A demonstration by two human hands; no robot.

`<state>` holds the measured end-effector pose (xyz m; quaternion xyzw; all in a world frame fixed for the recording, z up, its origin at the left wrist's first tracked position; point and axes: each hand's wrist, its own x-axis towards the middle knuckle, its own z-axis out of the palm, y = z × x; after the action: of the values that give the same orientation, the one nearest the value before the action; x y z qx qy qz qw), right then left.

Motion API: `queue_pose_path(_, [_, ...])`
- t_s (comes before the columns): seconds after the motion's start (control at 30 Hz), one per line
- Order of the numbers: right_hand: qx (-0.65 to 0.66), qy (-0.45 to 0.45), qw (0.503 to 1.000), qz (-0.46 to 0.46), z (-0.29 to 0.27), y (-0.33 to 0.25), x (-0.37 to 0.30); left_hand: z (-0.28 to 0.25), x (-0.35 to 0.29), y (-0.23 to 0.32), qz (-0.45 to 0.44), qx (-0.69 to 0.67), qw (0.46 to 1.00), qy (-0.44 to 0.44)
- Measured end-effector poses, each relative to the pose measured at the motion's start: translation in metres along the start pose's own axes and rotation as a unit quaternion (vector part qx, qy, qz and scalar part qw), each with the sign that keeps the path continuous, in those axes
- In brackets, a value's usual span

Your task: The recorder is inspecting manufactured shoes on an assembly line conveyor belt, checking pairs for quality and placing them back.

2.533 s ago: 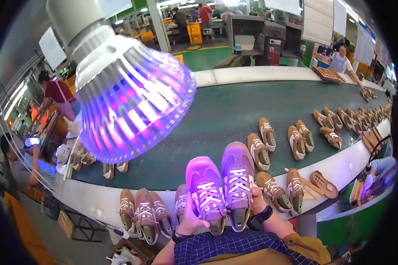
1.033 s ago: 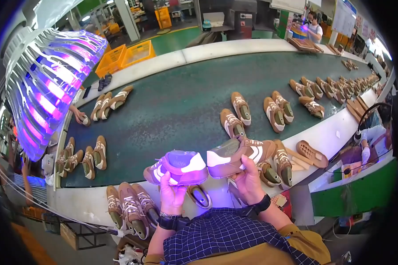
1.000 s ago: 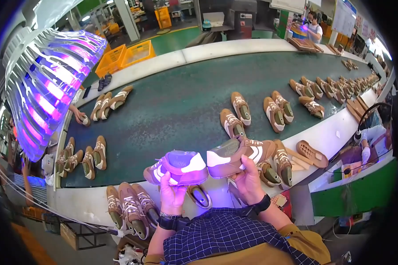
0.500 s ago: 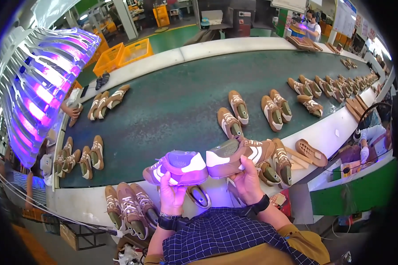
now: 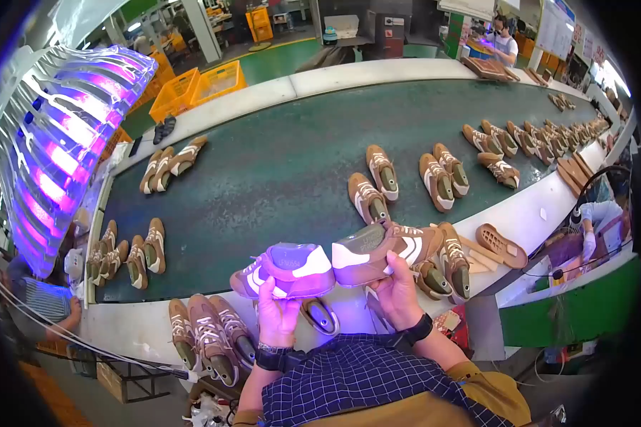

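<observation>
Clamps violet-lit lace-up sneaker (image 5: 281, 274) in left hand (image 5: 278, 320), toe leftward; clamps brown lace-up sneaker (image 5: 374, 265) in right hand (image 5: 399, 295), toe rightward; holds hands apart, bringing both heels close together at near white ledge (image 5: 132, 327); includes three laced sneakers (image 5: 210, 334) on ledge at left; farther, includes sneaker pair (image 5: 369, 199) on green conveyor belt (image 5: 285, 164); beyond, includes yellow crates (image 5: 171, 99), co-worker (image 5: 506, 46) at upper right.
</observation>
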<state>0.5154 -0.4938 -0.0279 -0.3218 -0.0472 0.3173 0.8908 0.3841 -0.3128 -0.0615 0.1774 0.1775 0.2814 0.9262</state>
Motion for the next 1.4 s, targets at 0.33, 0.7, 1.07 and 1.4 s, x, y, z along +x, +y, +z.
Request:
queue_pose_path(0.33, [-0.012, -0.005, 1.000, -0.006, -0.006, 0.004, 0.003, 0.003, -0.002, -0.004, 0.023, 0.005, 1.000, 0.002])
queue_pose_path(0.7, [-0.022, 0.003, 1.000, 0.003, -0.009, 0.007, 0.006, 0.003, -0.005, -0.002, 0.070, 0.052, 0.996, 0.022])
queue_pose_path(1.07, [-0.105, 0.014, 0.994, -0.021, -0.016, 0.002, 0.008, -0.003, -0.004, 0.007, 0.088, 0.117, 0.989, 0.021])
queue_pose_path(1.4, [0.035, -0.046, 0.996, 0.072, -0.030, 0.008, 0.013, -0.026, 0.049, 0.028, 0.017, 0.056, 0.995, -0.079])
